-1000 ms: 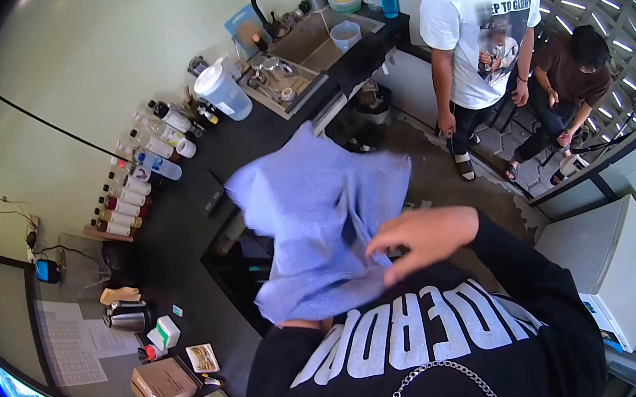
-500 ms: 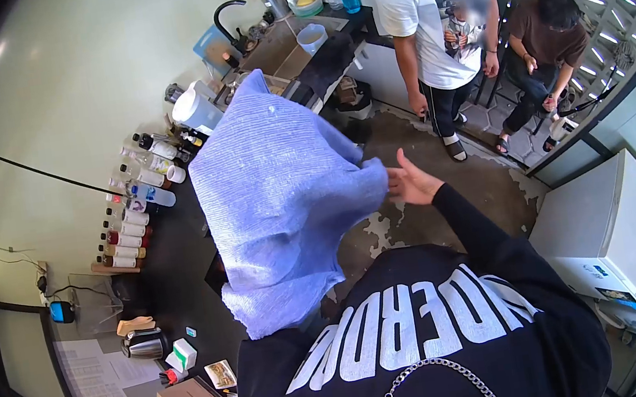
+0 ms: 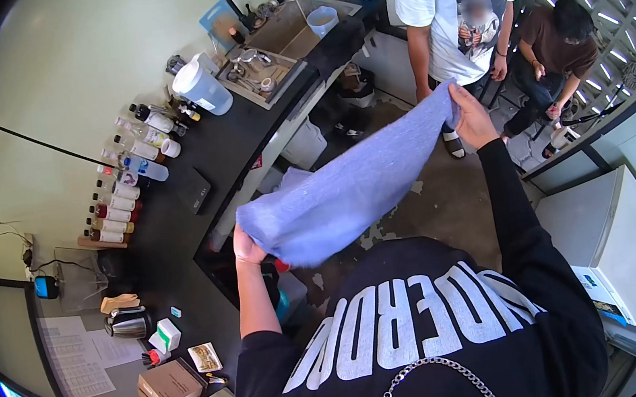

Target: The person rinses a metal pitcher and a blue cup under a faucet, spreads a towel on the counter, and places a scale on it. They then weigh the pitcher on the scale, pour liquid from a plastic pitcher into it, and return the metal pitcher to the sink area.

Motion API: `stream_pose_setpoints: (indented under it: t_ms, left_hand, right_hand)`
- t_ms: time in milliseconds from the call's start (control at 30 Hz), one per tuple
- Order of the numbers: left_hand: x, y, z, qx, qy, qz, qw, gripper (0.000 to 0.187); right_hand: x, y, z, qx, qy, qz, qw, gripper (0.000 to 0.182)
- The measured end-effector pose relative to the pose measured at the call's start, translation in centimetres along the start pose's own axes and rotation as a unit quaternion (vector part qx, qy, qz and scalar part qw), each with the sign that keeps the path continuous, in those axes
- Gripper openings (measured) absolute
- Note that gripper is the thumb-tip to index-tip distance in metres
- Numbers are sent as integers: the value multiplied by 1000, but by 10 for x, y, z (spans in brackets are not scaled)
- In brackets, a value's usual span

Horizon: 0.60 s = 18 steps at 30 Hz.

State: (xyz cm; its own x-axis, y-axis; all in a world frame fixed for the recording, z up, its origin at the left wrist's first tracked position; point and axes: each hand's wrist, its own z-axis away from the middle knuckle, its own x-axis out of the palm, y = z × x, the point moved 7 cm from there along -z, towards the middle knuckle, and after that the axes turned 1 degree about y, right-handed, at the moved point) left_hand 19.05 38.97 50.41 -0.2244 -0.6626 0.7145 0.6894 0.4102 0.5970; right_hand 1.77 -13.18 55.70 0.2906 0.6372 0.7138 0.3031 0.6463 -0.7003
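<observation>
above the dark counter [image 3: 174,218] edge, a blue towel [image 3: 349,190] is held stretched in mid-air between two hands. one end is gripped in the closed left hand [image 3: 246,249], the other pinched at its corner by the right hand [image 3: 473,116], fingers curled over the cloth. for a clean spread, both ends are best kept taut and level. the left fingertips are hidden under the fabric; the bottles [image 3: 130,192] along the wall are too small to be read.
</observation>
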Motion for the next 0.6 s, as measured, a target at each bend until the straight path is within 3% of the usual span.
stream_pose_setpoints:
  t_ms: [133, 233, 300, 367, 400, 467, 500, 533, 600]
  left_hand:
    - [-8, -16, -18, -33, 50, -94, 994, 59]
    - [-7, 45, -21, 33, 11, -84, 996, 48]
    - [66, 93, 10, 70, -57, -55, 994, 56]
    - [79, 115, 21, 86, -23, -126, 988, 53]
    - [68, 115, 20, 86, -24, -124, 988, 53]
    - [29, 113, 7, 42, 51, -455, 888, 44]
    - [18, 121, 2, 50, 49, -457, 887, 44]
    - [6, 129, -1, 38, 61, -436, 897, 39]
    - [-5, 147, 1, 43, 87, -392, 915, 29]
  right_hand:
    - [-16, -16, -11, 39, 3, 75, 996, 22]
    - [-12, -46, -20, 82, 41, 177, 980, 24]
    - [39, -65, -14, 74, -13, 141, 987, 27]
    - [77, -70, -8, 1, -18, 115, 993, 27]
    - [67, -55, -15, 54, -35, 201, 978, 26]
    - [39, -28, -26, 84, -58, 252, 962, 25]
    - [30, -14, -32, 116, -77, 299, 944, 24]
    - [29, -11, -35, 82, -59, 294, 950, 23]
    - [23, -8, -35, 106, -38, 264, 958, 21]
